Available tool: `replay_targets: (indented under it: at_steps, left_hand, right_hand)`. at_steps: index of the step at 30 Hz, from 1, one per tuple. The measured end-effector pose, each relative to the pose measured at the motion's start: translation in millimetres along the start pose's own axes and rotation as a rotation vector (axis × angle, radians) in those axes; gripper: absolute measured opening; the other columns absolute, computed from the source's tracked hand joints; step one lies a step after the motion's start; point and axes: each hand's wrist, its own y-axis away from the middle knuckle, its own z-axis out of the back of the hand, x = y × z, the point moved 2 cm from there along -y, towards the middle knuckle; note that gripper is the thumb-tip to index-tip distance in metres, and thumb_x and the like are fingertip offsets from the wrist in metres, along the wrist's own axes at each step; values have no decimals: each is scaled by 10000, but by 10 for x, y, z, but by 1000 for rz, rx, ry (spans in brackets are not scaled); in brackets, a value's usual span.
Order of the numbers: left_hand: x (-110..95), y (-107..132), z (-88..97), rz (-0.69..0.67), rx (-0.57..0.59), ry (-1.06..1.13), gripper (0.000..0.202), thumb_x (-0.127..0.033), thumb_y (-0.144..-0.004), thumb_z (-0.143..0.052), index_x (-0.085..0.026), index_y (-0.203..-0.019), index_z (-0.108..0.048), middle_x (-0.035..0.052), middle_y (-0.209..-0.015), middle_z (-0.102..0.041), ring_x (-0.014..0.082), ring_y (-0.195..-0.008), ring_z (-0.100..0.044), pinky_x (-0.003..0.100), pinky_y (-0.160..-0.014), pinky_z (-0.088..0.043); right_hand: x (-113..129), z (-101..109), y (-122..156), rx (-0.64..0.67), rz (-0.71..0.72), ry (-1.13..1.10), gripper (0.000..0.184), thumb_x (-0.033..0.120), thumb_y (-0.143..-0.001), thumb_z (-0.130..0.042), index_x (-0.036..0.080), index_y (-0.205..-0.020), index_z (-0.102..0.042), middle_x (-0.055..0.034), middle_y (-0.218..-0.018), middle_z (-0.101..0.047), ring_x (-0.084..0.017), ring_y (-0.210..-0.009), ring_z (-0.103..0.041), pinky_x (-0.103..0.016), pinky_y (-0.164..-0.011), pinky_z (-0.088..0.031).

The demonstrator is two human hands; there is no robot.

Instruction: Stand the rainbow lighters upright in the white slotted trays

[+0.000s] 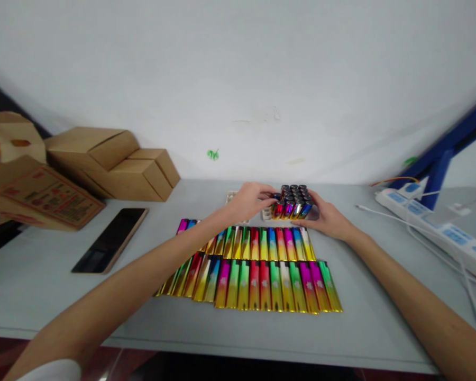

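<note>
A tight block of upright lighters (294, 201) with dark tops and shiny coloured bodies stands on the grey table (381, 317), seemingly in a pale tray. My left hand (249, 200) grips its left side with curled fingers. My right hand (328, 217) cups its right side. Just in front, two rows of several metallic rainbow-coloured lighters (257, 267) lie flat side by side; my left forearm crosses over the left end of them.
Cardboard boxes (115, 161) are stacked at the back left, with a printed flat carton (43, 196) beside them. A dark phone (111, 239) lies left of the lighters. A white power strip (436, 225) with cables runs along the right. A white wall is behind.
</note>
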Motion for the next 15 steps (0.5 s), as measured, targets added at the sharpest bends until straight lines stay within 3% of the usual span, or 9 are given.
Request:
replay_targets:
  at_steps: [10, 15]
  left_hand:
    - [144, -78, -60, 19, 29, 64, 219, -128, -854, -674, -138, -1057, -756, 108, -980, -803, 221, -915, -771, 407, -903, -616]
    - [181, -21, -62, 3, 96, 63, 364, -116, -828, -673, -164, -1187, -713, 95, -963, -809, 230, -934, -770, 366, -861, -605]
  right_hand:
    - [-37, -13, 7, 5, -18, 22, 986, 601, -768, -784, 202, -1556, -344, -161, -1504, -556, -385, -1352, -560, -556, -1138, -457]
    - [-32, -10, 7, -4, -2, 48, 968, 572, -775, -786, 220, -1559, -341, -150, -1499, -563, -393, -1330, -578, -580, -1135, -453]
